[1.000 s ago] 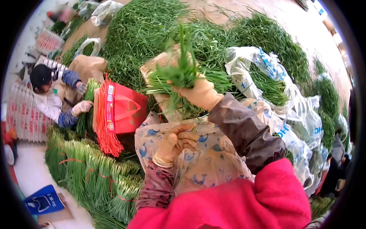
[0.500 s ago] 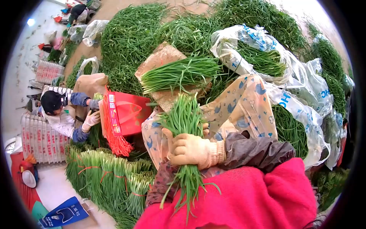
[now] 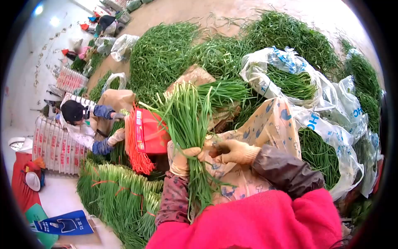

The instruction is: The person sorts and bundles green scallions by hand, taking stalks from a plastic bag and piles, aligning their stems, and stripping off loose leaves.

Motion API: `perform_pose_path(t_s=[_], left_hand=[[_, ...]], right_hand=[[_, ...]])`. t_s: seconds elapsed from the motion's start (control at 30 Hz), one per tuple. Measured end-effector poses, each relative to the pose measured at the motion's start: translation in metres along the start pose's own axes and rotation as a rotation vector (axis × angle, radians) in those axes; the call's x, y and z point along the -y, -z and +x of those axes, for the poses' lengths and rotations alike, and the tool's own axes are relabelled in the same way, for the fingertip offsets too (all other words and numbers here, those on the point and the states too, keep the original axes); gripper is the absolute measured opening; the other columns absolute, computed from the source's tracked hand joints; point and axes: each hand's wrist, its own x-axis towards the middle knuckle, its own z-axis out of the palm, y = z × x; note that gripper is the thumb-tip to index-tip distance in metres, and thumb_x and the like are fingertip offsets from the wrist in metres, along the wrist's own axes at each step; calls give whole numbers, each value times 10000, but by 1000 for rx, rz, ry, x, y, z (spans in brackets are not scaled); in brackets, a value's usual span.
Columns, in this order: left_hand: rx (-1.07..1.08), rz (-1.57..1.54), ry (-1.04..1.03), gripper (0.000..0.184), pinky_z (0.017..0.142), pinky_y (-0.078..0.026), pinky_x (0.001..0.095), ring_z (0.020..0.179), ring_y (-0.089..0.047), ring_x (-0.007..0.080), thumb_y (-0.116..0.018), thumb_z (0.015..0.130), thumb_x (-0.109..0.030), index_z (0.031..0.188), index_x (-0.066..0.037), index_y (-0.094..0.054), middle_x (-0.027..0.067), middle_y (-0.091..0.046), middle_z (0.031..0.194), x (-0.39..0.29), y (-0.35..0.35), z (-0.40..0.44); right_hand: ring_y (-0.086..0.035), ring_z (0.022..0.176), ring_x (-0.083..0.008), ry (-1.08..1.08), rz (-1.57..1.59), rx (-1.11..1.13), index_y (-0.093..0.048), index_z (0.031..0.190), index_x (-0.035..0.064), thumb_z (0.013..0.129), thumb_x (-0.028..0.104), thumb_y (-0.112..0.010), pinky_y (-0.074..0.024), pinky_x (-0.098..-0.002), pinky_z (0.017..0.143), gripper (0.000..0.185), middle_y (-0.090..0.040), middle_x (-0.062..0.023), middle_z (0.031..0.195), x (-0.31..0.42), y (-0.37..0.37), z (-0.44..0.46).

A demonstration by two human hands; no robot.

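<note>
My left hand [image 3: 183, 161], in a pale glove, is wrapped round the lower part of a bunch of garlic chives [image 3: 188, 118]. The bunch stands upright with its pale ends up, its leafy tips hanging below the fist. To its right is my right hand [image 3: 236, 152], gloved and dirty at the fingertips. Its fingers are bent, slightly apart, and appear to hold nothing. Behind the held bunch, more cut chives [image 3: 226, 90] lie on a brown board [image 3: 195, 75]. A patterned plastic cover [image 3: 265, 124] lies over my lap.
At left hangs a red bag [image 3: 151, 133] with red ties [image 3: 139, 159]. Tied bunches [image 3: 118, 195] stand below it. A co-worker [image 3: 83, 124] handles greens nearby. Loose heaps [image 3: 159, 54] lie behind; white plastic bags [image 3: 331, 145] of greens stand at right.
My right hand has let go of the bunch and moved right. My left hand keeps its hold, and the bunch now stands higher and leans left. The view has shifted slightly.
</note>
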Motion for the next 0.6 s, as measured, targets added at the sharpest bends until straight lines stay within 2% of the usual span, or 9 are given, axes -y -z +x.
perform_pose_path(t_s=[0.1, 0.13, 0.23, 0.27, 0.4, 0.43, 0.5, 0.53, 0.6], left_hand=[[44, 138, -71, 412, 485, -467, 303, 540, -552, 183, -743, 740, -92, 1069, 79, -562, 166, -643, 830, -17, -28, -5], [26, 163, -55, 409, 460, -464, 294, 550, -577, 196, -744, 743, -100, 1060, 84, -563, 162, -643, 839, -20, -36, -10], [138, 442, 70, 465, 531, -463, 256, 616, -588, 148, -732, 710, -85, 1136, 16, -576, 108, -676, 870, -32, -38, -20], [130, 438, 80, 465, 531, -463, 256, 616, -588, 148, -732, 710, -85, 1136, 16, -576, 108, -676, 870, -30, -34, -21], [80, 359, 404, 467, 560, -484, 280, 636, -592, 149, -736, 714, -47, 1146, 10, -568, 96, -666, 854, -4, -9, -44], [64, 361, 455, 485, 559, -485, 278, 641, -593, 149, -736, 712, -34, 1161, 3, -556, 88, -656, 833, -1, -9, -48], [62, 371, 423, 493, 544, -483, 280, 628, -592, 151, -741, 709, -27, 1162, -5, -549, 78, -641, 807, 7, -11, -53], [67, 390, 382, 500, 530, -481, 283, 615, -590, 153, -747, 707, -20, 1163, -13, -542, 68, -625, 780, 11, -12, -56], [55, 288, 471, 520, 509, -474, 285, 595, -584, 156, -754, 705, -18, 1173, -17, -527, 70, -615, 770, 20, -8, -65]], right_hand=[[-499, 1138, -150, -53, 78, 158, -394, 1322, -7, 861, 210, -679, -462, -316, 913, 584, -507, -87, 1280, -16, 4, 19], [-551, 1049, -157, -50, 46, 219, -418, 1335, 19, 851, 394, -676, -485, -291, 803, 664, -544, -125, 1263, -43, 11, 40], [-489, 1206, -222, 258, 650, 211, -413, 1369, 59, 772, 522, -720, -399, -391, 1012, 816, -497, -127, 1353, -27, 4, 50], [-427, 1280, -252, 311, 791, 161, -424, 1370, 62, 718, 594, -716, -298, -417, 1098, 890, -486, -115, 1373, -25, 9, 47], [-518, 1182, -281, 358, 823, -326, -465, 1337, 90, 579, 744, -704, -406, -473, 1009, 1029, -536, -111, 1311, -25, 51, 46], [-577, 1090, -246, 418, 884, -172, -457, 1340, 109, 706, 623, -706, -473, -451, 939, 854, -606, -103, 1193, -25, 62, 46], [-614, 1023, -263, 326, 1046, -465, -527, 1279, 166, 863, 422, -652, -538, -427, 847, 504, -611, -72, 1169, -25, 65, 43], [-638, 839, -192, 192, 865, -575, -525, 1285, 140, 936, 294, -591, -560, -354, 691, 387, -633, -30, 961, -17, 70, 48], [-463, 556, -102, 95, 864, -613, -575, 1140, 88, 990, 228, -461, -408, -282, 473, 235, -501, 30, 702, -29, 92, 52]])
